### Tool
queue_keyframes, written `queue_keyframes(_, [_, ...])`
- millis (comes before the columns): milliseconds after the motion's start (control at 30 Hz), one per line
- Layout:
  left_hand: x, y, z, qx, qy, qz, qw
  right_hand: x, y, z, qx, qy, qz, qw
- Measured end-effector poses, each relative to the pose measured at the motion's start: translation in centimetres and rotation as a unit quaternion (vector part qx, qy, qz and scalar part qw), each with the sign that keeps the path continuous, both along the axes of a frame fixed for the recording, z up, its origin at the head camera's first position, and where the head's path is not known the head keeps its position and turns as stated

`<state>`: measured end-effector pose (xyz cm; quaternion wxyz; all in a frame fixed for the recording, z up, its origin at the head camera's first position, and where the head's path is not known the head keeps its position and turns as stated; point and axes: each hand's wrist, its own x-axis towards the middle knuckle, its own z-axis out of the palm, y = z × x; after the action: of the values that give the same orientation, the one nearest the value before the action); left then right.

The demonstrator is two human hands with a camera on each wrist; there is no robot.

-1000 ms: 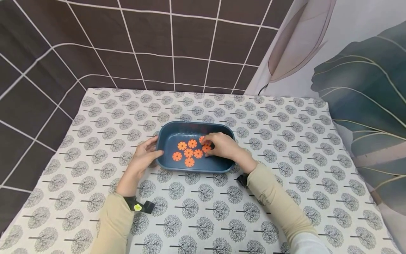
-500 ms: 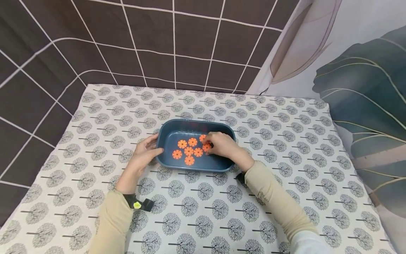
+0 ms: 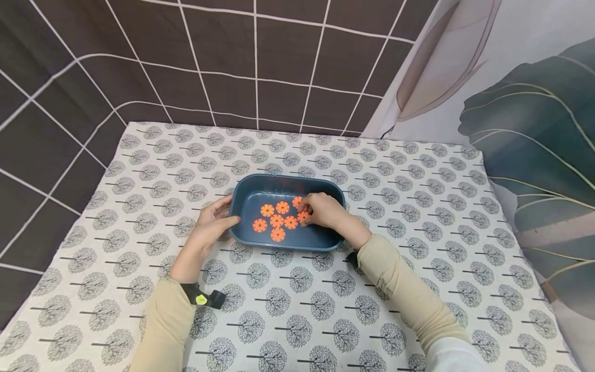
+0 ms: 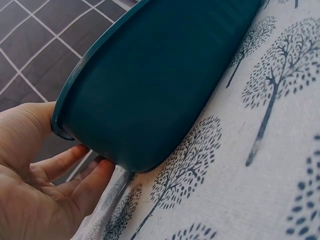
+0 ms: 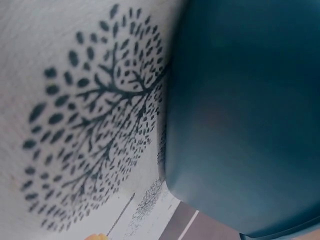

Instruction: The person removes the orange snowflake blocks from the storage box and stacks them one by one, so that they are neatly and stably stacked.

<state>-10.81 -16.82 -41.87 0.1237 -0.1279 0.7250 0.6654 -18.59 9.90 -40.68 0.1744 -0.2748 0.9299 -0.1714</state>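
Observation:
A dark blue oblong basin stands on the tree-print cloth. My left hand grips its left end, thumb over the rim and fingers against the outer wall, as the left wrist view shows with the hand at the basin wall. Several orange notched discs lie flat on the basin floor, edges meeting. Inside the basin's right half, my right hand pinches an orange disc beside another disc; its fingertips partly cover it. The right wrist view shows the basin's outer wall, hiding the fingers.
The patterned cloth covers the table around the basin. Behind stands a dark grid-patterned curtain, with a leaf-print curtain on the right. A black camera strap sits on the left wrist.
The whole head view shifts slightly between the earliest frame and now. Both hands keep their places at the basin, and the discs lie in the same arrangement.

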Motion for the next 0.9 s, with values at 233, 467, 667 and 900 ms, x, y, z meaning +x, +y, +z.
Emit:
queue_keyframes(233, [-0.05,0.13,0.01,-0.002,0.000,0.001,1.0000,-0.16,-0.04,-0.09,0.009,-0.006,-0.003,0.9999])
queue_keyframes(467, [-0.01,0.11,-0.05,-0.008,-0.002,0.004,1.0000,0.35,-0.03,-0.24,0.009,0.007,0.011,0.9999])
queue_keyframes(667, [0.06,0.09,0.03,-0.007,0.002,0.001,1.0000,0.60,0.07,-0.17,-0.006,0.007,0.024,0.9997])
queue_keyframes(900, [0.08,0.14,0.01,-0.008,0.000,0.000,1.0000,0.62,0.24,-0.19,-0.016,0.009,0.041,0.9990])
